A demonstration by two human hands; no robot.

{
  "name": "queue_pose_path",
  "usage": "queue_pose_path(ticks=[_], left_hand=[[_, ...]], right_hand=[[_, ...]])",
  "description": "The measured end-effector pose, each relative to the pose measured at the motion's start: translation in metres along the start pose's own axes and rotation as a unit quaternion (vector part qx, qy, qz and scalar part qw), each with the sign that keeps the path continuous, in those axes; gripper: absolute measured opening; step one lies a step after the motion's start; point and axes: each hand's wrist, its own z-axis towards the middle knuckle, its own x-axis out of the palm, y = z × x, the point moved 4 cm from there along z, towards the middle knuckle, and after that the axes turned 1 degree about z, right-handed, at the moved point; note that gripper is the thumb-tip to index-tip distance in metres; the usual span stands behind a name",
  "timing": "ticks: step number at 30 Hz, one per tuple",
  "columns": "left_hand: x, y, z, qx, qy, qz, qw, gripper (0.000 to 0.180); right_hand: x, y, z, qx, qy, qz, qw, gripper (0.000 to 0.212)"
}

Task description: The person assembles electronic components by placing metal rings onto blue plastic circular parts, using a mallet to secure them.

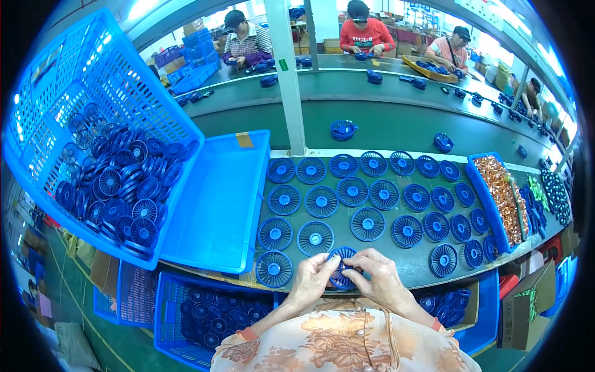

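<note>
My left hand and my right hand both grip one round blue slotted fan grille at the near edge of the grey-green work table. My fingers cover much of its rim. Several more blue grilles lie flat in rows on the table beyond my hands. One grille lies just left of my left hand.
A tilted blue crate full of grilles stands at left, beside a flat blue tray. A blue bin of copper-coloured parts stands at right. Crates sit below the table. Beyond a white post, a conveyor carries blue parts; other people work there.
</note>
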Motion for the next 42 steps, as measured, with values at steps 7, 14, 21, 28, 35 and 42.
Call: queue_pose_path(ticks=[7, 14, 21, 28, 35, 42], left_hand=[[-0.008, 0.007, 0.008, -0.035, 0.056, 0.091, 0.994, 0.025], [0.01, -0.028, -0.015, -0.031, 0.106, -0.006, 0.994, 0.027], [-0.009, -0.025, -0.014, 0.201, -0.032, 0.215, 0.955, 0.021], [0.063, -0.019, 0.004, 0.457, 0.072, 0.424, 0.778, 0.034], [0.079, 0.02, 0.022, 0.371, 0.145, 0.588, 0.704, 0.046], [0.021, -0.059, 0.024, 0.435, 0.015, 0.51, 0.741, 0.045]], right_hand=[[0.003, -0.005, -0.014, -0.17, 0.04, -0.005, 0.985, 0.026], [-0.011, 0.0, -0.023, -0.089, 0.028, 0.083, 0.992, 0.033], [-0.039, -0.063, -0.069, 0.165, -0.152, 0.02, 0.974, 0.035], [-0.026, -0.074, -0.088, 0.157, -0.138, -0.134, 0.969, 0.017], [-0.062, -0.078, -0.107, 0.298, -0.239, 0.185, 0.905, 0.006], [-0.05, -0.069, -0.086, 0.275, -0.203, 0.449, 0.825, 0.006]])
